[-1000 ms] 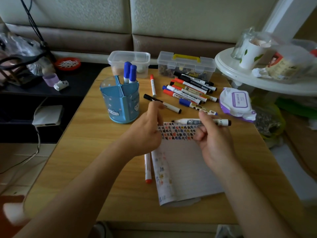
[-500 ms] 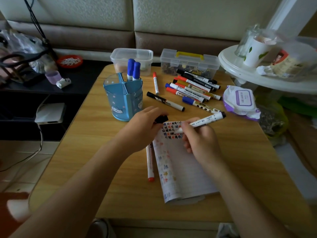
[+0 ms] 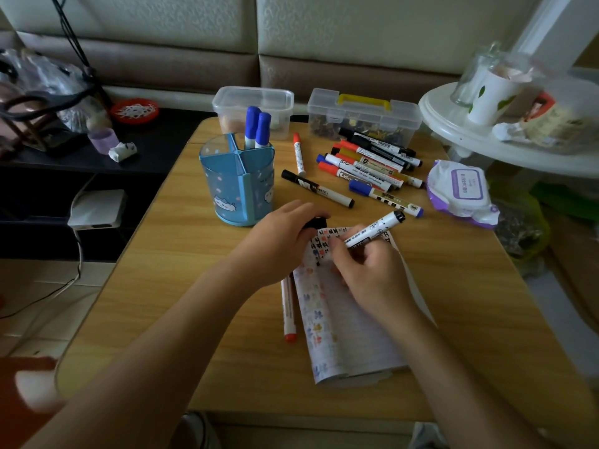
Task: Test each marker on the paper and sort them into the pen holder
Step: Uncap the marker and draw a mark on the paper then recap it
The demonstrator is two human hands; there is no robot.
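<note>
My right hand grips a white marker with a black end, its tip down on the paper near the top left. A black cap sits in the fingers of my left hand, which rests on the paper's upper left corner. The blue pen holder stands to the left with two blue-capped markers in a back compartment. A pile of several markers lies beyond the paper. One red-capped marker lies along the paper's left edge.
Two clear plastic boxes stand at the table's far edge. A wet-wipe pack lies at the right. A white round side table with cups stands right of the table. A dark shelf sits to the left.
My right hand turned the marker from level to tip-down and lowered it onto the paper. My left hand now holds the black cap beside the paper.
</note>
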